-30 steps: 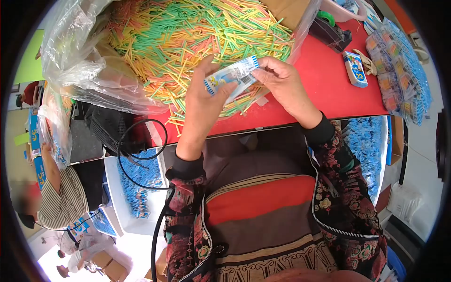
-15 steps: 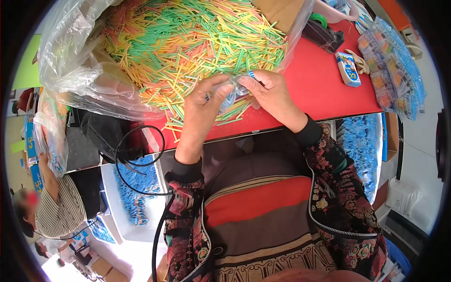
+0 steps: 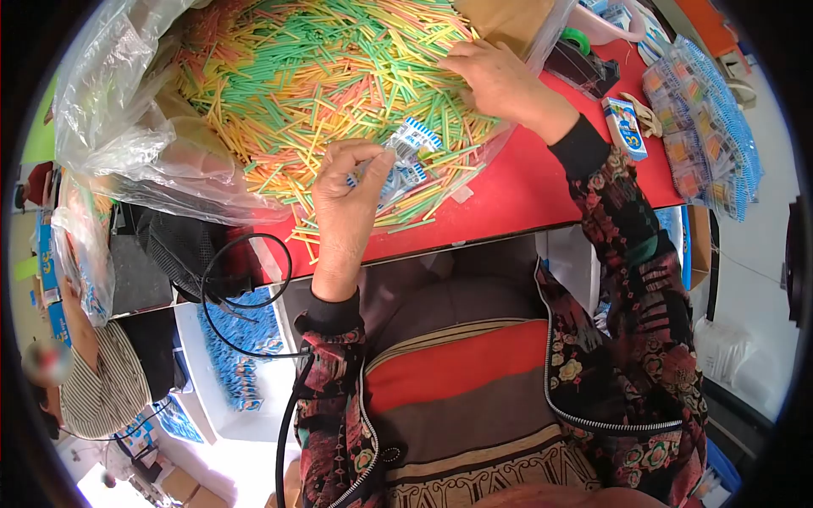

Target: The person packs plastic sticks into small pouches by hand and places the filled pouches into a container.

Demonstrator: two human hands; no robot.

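Note:
My left hand (image 3: 347, 190) is closed, thumb against fingers, on a small clear plastic packet (image 3: 411, 142) with blue-and-white striped ends. Whether anything is inside the packet is hard to make out. Behind and around it lies a large heap of thin short sticks (image 3: 339, 93) in green, yellow and orange-pink, heaped in a clear plastic bag (image 3: 110, 110). My right hand (image 3: 504, 80) rests at the heap's right side, fingers apart and touching the sticks, with none plainly gripped.
On the red table (image 3: 542, 178) are a small blue-and-white box (image 3: 624, 129), a black tape dispenser (image 3: 584, 68) and strips of filled packets (image 3: 707, 127). A white bin (image 3: 237, 356) of blue packets stands below left. A person in a striped shirt (image 3: 110, 372) is at far left.
My right hand has let go of the packet and moved up and right onto the sticks. My left hand keeps hold of the packet, which now shows more fully.

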